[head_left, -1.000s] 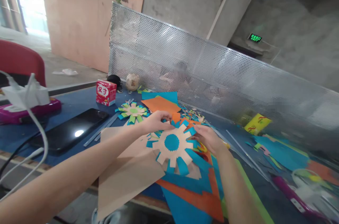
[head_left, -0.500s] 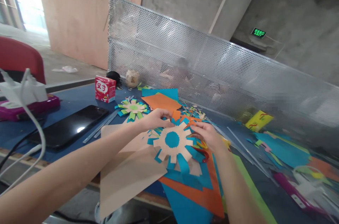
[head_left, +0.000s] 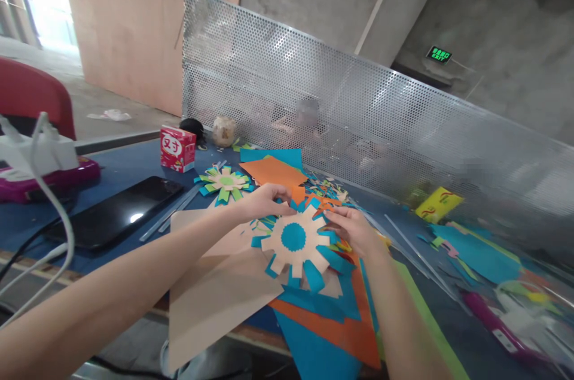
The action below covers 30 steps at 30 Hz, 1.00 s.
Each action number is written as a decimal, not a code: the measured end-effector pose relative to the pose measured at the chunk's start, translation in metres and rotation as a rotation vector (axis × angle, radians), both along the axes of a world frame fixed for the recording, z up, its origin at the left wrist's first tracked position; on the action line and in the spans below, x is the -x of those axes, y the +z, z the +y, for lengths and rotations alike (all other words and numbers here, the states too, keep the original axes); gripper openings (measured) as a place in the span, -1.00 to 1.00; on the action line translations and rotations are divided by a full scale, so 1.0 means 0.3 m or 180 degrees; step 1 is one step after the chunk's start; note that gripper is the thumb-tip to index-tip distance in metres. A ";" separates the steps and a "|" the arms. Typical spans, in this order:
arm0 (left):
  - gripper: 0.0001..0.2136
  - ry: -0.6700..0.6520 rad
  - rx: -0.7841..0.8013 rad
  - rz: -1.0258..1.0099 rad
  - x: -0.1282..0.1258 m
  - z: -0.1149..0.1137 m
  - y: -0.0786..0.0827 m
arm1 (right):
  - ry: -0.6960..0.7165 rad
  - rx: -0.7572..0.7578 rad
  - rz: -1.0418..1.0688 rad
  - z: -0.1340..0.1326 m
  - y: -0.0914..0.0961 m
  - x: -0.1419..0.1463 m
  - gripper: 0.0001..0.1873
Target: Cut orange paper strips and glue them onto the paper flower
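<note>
A layered paper flower [head_left: 278, 251] of beige petals over blue ones, with a round blue centre, hangs between my two hands above the paper pile. My left hand [head_left: 266, 200] has its fingers closed at the flower's upper left edge, thumb along a blue petal. On the upper right edge, my right hand [head_left: 352, 227] pinches petals between thumb and fingers. Beneath the flower lie blue and orange paper sheets [head_left: 354, 338] and a large beige sheet [head_left: 215, 308]. A finished-looking flower with a green centre [head_left: 226, 181] rests on the table to the left.
A black phone [head_left: 121, 212], a red box [head_left: 177, 148] and a white-corded power strip [head_left: 85, 170] stand to the left. Orange paper [head_left: 273, 172] and scraps lie behind my hands. A perforated metal screen [head_left: 341, 87] bounds the table's back. Clear sticks [head_left: 412, 248] and a yellow packet [head_left: 439, 204] lie right.
The held flower has turned slightly and shifted a little to the right, its lower blue petals swinging with it. Both hands keep their grip in nearly the same place.
</note>
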<state>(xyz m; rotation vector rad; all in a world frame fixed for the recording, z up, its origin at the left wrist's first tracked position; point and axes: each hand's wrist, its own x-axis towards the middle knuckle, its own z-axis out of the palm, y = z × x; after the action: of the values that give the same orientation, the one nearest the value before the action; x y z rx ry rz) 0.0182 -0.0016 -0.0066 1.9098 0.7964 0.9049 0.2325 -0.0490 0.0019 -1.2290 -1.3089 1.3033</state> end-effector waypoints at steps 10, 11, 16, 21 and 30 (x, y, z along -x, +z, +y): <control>-0.79 0.0231 0.0044 -0.0178 -0.003 0.008 -0.006 | -0.0091 -0.0211 0.0406 0.011 0.002 0.005 -0.67; -0.79 0.0266 0.0062 -0.0243 -0.004 0.010 -0.007 | -0.0030 -0.0247 0.0388 0.011 0.002 0.006 -0.66; -0.79 0.0317 0.0175 -0.0506 -0.003 0.016 -0.013 | -0.0090 -0.0403 -0.0412 -0.001 0.013 -0.003 -0.67; -0.81 0.0453 0.0034 -0.0407 -0.001 0.023 -0.014 | -0.0396 -0.0525 -0.0786 -0.003 0.020 -0.014 -0.74; -0.77 0.0207 -0.0122 -0.0210 0.001 0.031 -0.028 | -0.0440 -0.0289 -0.0794 0.008 0.004 -0.019 -0.75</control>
<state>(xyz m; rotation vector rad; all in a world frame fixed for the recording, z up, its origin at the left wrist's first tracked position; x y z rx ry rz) 0.0180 0.0076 -0.0151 1.8862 0.8110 1.0244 0.2381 -0.0466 0.0031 -1.4251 -1.4133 1.0062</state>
